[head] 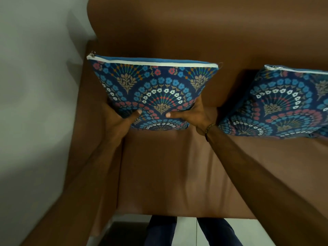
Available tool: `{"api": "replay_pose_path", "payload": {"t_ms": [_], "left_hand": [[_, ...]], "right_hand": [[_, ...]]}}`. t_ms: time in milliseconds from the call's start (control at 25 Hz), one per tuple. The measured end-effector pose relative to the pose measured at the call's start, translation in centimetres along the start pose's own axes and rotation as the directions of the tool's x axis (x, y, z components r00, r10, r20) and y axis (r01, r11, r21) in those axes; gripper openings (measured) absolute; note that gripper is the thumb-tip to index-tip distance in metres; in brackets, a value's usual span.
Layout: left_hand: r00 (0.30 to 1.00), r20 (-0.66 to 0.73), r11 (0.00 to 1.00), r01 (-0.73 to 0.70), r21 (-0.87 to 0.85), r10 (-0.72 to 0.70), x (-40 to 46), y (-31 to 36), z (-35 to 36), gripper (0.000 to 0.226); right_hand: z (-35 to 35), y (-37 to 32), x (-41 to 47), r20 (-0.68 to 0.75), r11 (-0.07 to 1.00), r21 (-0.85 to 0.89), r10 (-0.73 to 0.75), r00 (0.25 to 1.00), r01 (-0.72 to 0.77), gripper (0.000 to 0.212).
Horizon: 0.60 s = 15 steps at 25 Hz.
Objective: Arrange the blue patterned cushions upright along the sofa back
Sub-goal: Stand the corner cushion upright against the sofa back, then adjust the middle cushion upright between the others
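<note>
A blue patterned cushion (152, 87) with a white zip edge on top stands upright against the brown sofa back (195, 32), at the sofa's left end. My left hand (119, 118) grips its lower left side, thumb on the front. My right hand (193, 114) grips its lower right side, thumb on the front too. A second blue patterned cushion (284, 103) leans upright against the sofa back to the right, cut off by the frame edge.
The brown seat cushion (177, 171) stretches in front of both cushions. The sofa's left armrest (85, 139) runs beside a pale wall (35, 86). My legs (186, 231) stand on a tiled floor at the sofa's front edge.
</note>
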State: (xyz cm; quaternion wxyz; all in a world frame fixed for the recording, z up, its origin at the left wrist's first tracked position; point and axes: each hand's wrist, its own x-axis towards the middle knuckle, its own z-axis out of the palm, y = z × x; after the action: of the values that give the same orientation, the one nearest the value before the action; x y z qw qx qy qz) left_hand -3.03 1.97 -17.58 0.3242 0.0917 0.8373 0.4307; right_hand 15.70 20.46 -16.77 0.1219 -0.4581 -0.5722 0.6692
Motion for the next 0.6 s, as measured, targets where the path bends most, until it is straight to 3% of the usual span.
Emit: {"api": "replay_pose_path", "payload": {"t_ms": [120,200,280,360,400,520,600], "left_hand": [[0.951,-0.261,0.986,-0.153,0.068,0.166,-5.5,-0.3,3.5,0.058],[0.947,-0.220,0.972,-0.220,0.079,0.233,-8.5,0.2,6.9,0.038],[0.959,-0.064,0.961,-0.271,0.061,0.275,-10.2,1.2,11.3,0.030],[0.950,0.050,0.947,-0.311,0.078,0.308,-11.0,2.4,16.5,0.034],[0.943,0.108,0.943,-0.323,0.079,0.314,-11.4,3.2,19.3,0.041],[0.920,0.266,0.952,-0.306,0.028,0.288,-12.5,6.9,28.3,0.080],[0.912,0.314,0.961,-0.278,0.001,0.263,-12.7,9.4,33.0,0.106]], "right_hand": [[-2.8,0.2,-2.4,-0.015,0.999,-0.013,0.035,0.999,-0.035,0.104],[-5.9,0.8,-4.6,-0.089,0.995,-0.095,0.026,0.996,-0.034,0.095],[-10.4,1.7,-7.0,-0.209,0.985,-0.168,-0.059,0.976,0.024,0.066],[-15.8,2.8,-9.0,-0.351,0.960,-0.255,-0.204,0.914,0.116,0.042],[-18.9,3.3,-9.8,-0.422,0.945,-0.296,-0.262,0.868,0.142,0.040],[-30.4,4.2,-11.0,-0.612,0.925,-0.351,-0.343,0.712,0.144,0.055],[-37.5,4.5,-10.5,-0.671,0.952,-0.303,-0.250,0.698,0.050,0.072]]}}
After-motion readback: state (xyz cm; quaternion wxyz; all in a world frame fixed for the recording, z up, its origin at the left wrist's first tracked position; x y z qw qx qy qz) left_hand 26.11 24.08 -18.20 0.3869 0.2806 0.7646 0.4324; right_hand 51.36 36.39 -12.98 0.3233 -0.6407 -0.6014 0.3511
